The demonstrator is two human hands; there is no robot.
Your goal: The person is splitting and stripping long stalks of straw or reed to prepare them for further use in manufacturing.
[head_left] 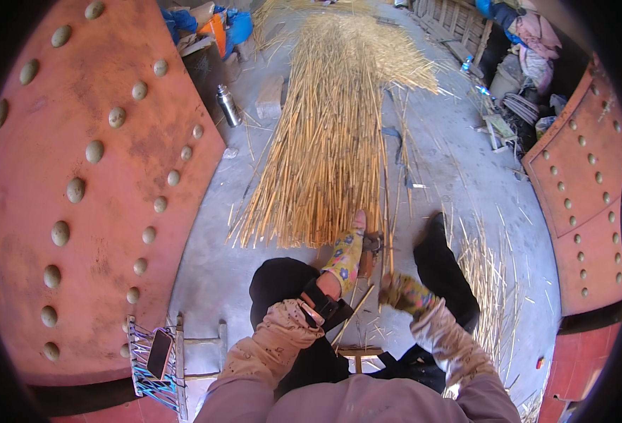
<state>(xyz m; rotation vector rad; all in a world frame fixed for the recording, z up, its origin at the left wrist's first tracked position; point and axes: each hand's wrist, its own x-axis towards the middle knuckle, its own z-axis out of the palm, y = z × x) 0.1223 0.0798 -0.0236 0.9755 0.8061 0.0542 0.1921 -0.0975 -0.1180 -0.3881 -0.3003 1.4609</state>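
Note:
My left hand, in a yellow flowered glove with bare fingertips, reaches forward with its fingers stretched out over the near ends of the stalks. A small wooden block with a dark metal fitting stands just right of it. Lower and to the right, my right hand, in a similar soiled glove, is closed around the near end of a straw-coloured stalk. That stalk runs forward past the block. A broad pile of dry reed-like stalks lies ahead, cut ends toward me. A dark band with a pale part circles my left wrist.
Studded orange door panels flank both sides. A steel flask and a pale block stand left of the pile. A phone rests on a corded stool. Loose straw litters the right; bags are heaped beyond.

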